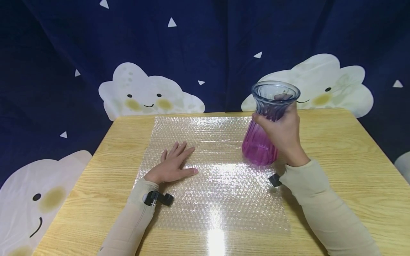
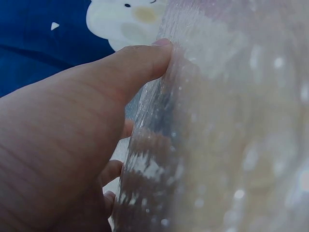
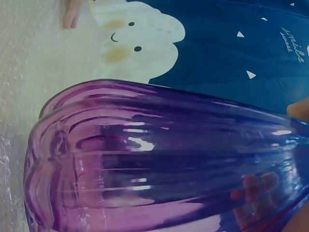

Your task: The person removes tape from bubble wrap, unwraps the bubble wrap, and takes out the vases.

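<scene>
A ribbed glass vase [image 1: 261,142], bluish at its flared rim and pink-purple at its base, stands out over the right side of the bubble wrap [image 1: 224,199]. My right hand [image 1: 285,131] grips the vase round its narrow neck. In the right wrist view, the purple body of the vase [image 3: 120,159] fills the lower part, with fingers seen through the glass. My left hand [image 1: 173,165] rests on the left part of the bubble wrap, fingers spread. The left wrist view shows that thumb [image 2: 145,63] against the clear bubble wrap [image 2: 231,121].
The bubble wrap lies flat on a wooden table [image 1: 339,153], covering much of its middle. Behind it hangs a dark blue curtain [image 1: 224,42] printed with white clouds and triangles. Both forearms come in from the front, each with a small black camera at the wrist.
</scene>
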`<state>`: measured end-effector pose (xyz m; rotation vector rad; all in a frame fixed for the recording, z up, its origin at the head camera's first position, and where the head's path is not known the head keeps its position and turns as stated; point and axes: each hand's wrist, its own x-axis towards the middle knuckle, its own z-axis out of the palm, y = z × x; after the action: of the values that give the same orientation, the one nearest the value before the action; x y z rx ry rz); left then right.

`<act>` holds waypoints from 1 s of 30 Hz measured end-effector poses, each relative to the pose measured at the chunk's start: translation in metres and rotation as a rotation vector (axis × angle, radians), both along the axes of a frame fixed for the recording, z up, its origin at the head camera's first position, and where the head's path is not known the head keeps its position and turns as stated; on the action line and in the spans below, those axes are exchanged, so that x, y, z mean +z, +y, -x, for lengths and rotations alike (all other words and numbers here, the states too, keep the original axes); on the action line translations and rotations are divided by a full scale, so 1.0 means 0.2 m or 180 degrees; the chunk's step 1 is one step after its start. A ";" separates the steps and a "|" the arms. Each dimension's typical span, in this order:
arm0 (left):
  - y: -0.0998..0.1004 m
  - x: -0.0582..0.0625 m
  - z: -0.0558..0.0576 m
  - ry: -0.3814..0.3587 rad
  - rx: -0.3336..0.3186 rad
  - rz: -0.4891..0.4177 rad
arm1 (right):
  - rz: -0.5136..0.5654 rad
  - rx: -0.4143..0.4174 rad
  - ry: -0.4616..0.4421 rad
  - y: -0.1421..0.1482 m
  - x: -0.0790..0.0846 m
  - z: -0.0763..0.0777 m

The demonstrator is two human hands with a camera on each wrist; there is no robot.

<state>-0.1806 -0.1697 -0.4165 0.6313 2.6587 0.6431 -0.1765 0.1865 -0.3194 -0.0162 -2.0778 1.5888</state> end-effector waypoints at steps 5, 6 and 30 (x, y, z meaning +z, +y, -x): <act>0.00 0.00 0.00 -0.0001 -0.0004 0.0011 | -0.0012 -0.0017 0.0017 0.01 0.00 0.01; 0.00 0.00 0.00 0.0001 -0.0004 0.0016 | -0.0035 -0.0018 0.0013 0.02 0.00 0.01; 0.00 -0.01 0.01 0.0018 -0.0018 0.0018 | 0.0250 -0.0131 0.0187 0.09 0.02 0.04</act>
<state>-0.1819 -0.1705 -0.4181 0.6396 2.6620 0.6331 -0.1841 0.2043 -0.3153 -0.0392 -1.9577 1.6259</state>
